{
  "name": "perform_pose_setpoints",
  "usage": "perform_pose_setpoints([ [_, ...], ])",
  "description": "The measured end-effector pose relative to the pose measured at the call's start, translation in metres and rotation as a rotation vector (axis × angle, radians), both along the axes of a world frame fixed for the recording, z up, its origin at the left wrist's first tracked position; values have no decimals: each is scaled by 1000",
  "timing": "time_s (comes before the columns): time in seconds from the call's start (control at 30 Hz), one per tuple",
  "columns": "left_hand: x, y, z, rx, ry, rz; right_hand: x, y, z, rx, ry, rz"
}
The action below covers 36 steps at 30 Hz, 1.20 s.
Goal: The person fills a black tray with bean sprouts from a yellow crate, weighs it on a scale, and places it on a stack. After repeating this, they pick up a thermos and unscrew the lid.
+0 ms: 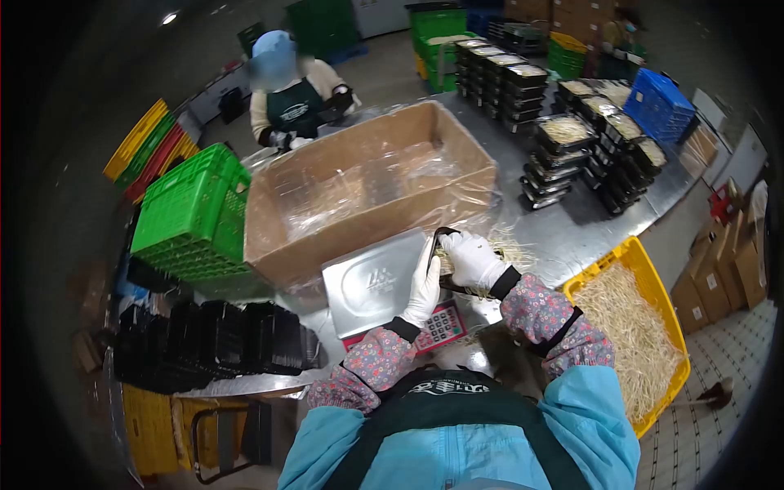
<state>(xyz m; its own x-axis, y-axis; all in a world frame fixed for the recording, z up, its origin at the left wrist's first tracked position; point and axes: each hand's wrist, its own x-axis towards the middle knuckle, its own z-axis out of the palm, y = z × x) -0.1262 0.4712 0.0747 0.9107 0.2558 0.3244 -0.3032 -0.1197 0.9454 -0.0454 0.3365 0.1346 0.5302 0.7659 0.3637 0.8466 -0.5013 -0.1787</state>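
My white-gloved left hand (422,287) grips the near side of a black plastic tray (445,232), which is tilted beside the scale. Bean sprouts (445,263) show inside it. Over the tray's other side, my gloved right hand (475,260) is closed, its fingers curled down among the sprouts; the fingertips are hidden. Left of the tray lies the silver platform of a digital scale (371,282), with its red keypad panel (443,325) below my hands. Loose sprouts (513,249) are scattered on the metal table by my right hand.
A large cardboard box (335,241) lined with plastic stands ahead. Nested black trays (220,336) sit at left, near a green crate (192,208). Filled packs (563,135) are stacked at right. A yellow crate (679,351) holds sprouts. Across the table stands a co-worker (298,106).
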Motion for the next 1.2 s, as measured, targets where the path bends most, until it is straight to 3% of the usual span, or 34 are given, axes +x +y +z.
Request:
perform_pose_setpoints([
  [0.1, -18, 63, -26, 152, 147, 85, -5, 60, -17, -143, 4, 96],
  [0.17, -26, 89, -22, 729, 36, 404, -3, 90, -37, -155, -59, 170],
  [0.2, -29, 96, -6, 854, -24, 415, -7, 101, -45, -149, -36, 202],
  [0.3, -30, 113, -3, 973, 153, 120, -16, 128, -54, -307, 3, 204],
  [0.47, -27, 113, -6, 954, 179, 206, 17, 115, -51, -94, 521, 408],
  [0.57, -20, 116, -14, 1045, 170, 233, 41, 85, -50, -23, 387, 388],
  [0.63, -17, 116, -13, 1106, 148, 260, 45, 62, -14, -320, 214, 242],
  [0.7, -14, 110, -11, 1068, 143, 272, 51, 51, 1, -472, 232, 129],
  [0.8, -8, 103, -12, 1119, 154, 298, 53, 54, -36, -389, 69, 115],
  [0.83, -7, 102, -14, 1139, 156, 312, 49, 59, -46, -309, -151, 110],
  [0.93, -9, 101, -17, 1180, 141, 353, 55, 66, -36, -390, 36, 94],
  [1.07, -11, 99, -20, 1186, 134, 404, 73, 45, -13, -246, 191, 161],
  [1.2, -13, 101, -19, 1115, 153, 377, 104, 9, 18, -158, 313, 64],
])
